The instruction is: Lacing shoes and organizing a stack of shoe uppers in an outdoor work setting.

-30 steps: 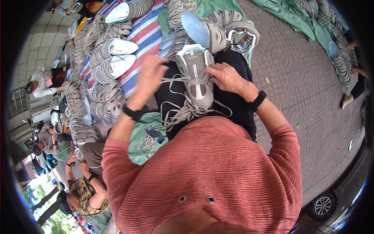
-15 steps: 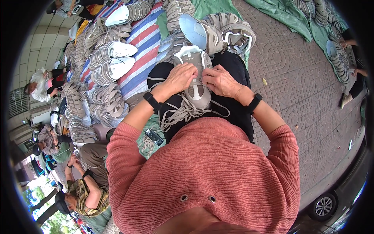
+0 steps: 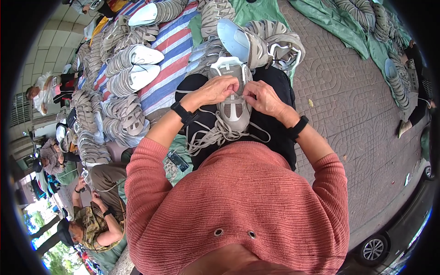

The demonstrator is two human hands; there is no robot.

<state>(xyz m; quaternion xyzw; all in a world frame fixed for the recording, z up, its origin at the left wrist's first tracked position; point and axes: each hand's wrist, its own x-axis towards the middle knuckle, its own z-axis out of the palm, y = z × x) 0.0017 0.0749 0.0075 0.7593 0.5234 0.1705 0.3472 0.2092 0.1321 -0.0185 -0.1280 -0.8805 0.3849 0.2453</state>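
Note:
A taupe mesh shoe upper with white trim lies on my dark-trousered lap, its toe end toward me and its tongue up. My left hand is closed in a pinch over the upper's left side, on a pale shoelace. Opposite it, my right hand pinches the shoelace at the lace holes, fingertips close to the left ones. The exact lace ends between the fingers are hidden. Loose beige shoelaces hang in a bundle on my lap, just below the toe.
Stacked uppers stand just beyond my knees. More stacks lie on a striped sheet at left. A phone rests on green cloth by my left side. Co-workers sit at left; paving and a parked car are right.
My hands stay at the lace holes, with small finger shifts; the right fingers are pinched more tightly. The view has shifted slightly. At left, a seated co-worker's hands have moved apart.

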